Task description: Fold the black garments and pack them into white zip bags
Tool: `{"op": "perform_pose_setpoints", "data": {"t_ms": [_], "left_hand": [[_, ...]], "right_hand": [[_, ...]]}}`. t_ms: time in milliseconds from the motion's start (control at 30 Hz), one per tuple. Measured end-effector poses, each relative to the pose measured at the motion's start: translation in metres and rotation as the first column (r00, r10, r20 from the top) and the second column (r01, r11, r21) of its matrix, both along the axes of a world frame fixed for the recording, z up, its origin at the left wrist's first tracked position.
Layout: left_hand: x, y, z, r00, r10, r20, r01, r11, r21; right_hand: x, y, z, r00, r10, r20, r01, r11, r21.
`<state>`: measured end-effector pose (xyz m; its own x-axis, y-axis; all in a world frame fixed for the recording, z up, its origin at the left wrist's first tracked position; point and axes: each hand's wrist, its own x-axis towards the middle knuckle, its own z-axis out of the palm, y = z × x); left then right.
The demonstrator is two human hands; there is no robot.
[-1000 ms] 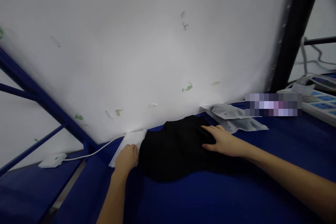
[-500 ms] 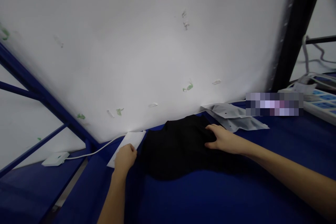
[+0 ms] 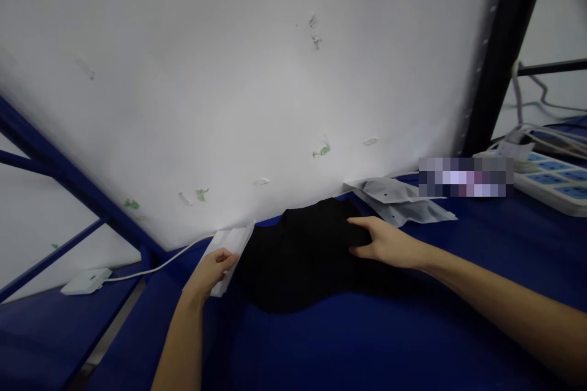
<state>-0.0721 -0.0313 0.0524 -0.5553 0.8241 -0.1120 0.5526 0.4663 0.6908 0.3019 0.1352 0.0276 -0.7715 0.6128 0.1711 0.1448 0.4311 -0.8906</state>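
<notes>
A crumpled piece of black cloth (image 3: 298, 256) lies on the blue tabletop (image 3: 330, 348) against the white wall. My right hand (image 3: 389, 243) grips its right side, the thumb and fingers pinching a fold; the fingertips are partly lost in the dark fabric. Left of the cloth is a small stack of white paper sheets (image 3: 229, 238). My left hand (image 3: 211, 272) is closed on the stack, its thumb on top near the right edge, which is tilted up beside the cloth. How many sheets there are, I cannot tell.
A translucent plastic bag (image 3: 398, 198) lies behind my right hand. Farther right are a pixelated item (image 3: 465, 178) and a white power strip (image 3: 545, 180) with cables. At left stand blue frame bars (image 3: 82, 186) and a white box (image 3: 87, 281) on a cord.
My left hand has turned and its thumb now presses on the paper, whose right edge is lifted. The right hand keeps its grip on the cloth. The view has shifted slightly.
</notes>
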Motion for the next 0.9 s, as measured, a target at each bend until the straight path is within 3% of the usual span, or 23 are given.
{"op": "perform_pose_setpoints", "data": {"t_ms": [167,333,400,533,633,733,900], "left_hand": [[0.009,0.000,0.002,0.985,-0.059,0.160,0.061,0.998,-0.006],[0.025,0.002,0.002,0.971,-0.077,0.228,0.080,0.997,-0.006],[0.035,0.005,0.003,0.966,-0.092,0.241,0.094,0.996,0.005],[0.067,0.012,0.009,0.960,-0.139,0.242,0.133,0.990,0.043],[0.100,0.016,0.010,0.954,-0.190,0.231,0.187,0.982,0.033],[0.130,0.020,0.003,0.943,-0.229,0.242,0.222,0.973,0.058],[0.154,0.022,-0.006,0.878,-0.307,0.369,0.255,0.949,0.184]], "right_hand": [[0.002,-0.004,0.004,0.998,0.036,-0.042,-0.036,0.999,-0.001],[-0.001,-0.009,0.004,0.983,0.162,-0.081,-0.169,0.981,-0.098],[-0.003,-0.009,0.002,0.984,0.150,-0.096,-0.159,0.983,-0.095],[-0.001,-0.006,0.000,0.990,0.062,-0.125,-0.080,0.986,-0.146],[0.005,-0.008,0.003,0.977,0.062,-0.202,-0.114,0.959,-0.260],[0.008,-0.015,0.011,0.965,0.166,-0.202,-0.218,0.937,-0.271],[-0.001,-0.032,0.025,0.921,0.386,-0.048,-0.389,0.914,-0.117]]}}
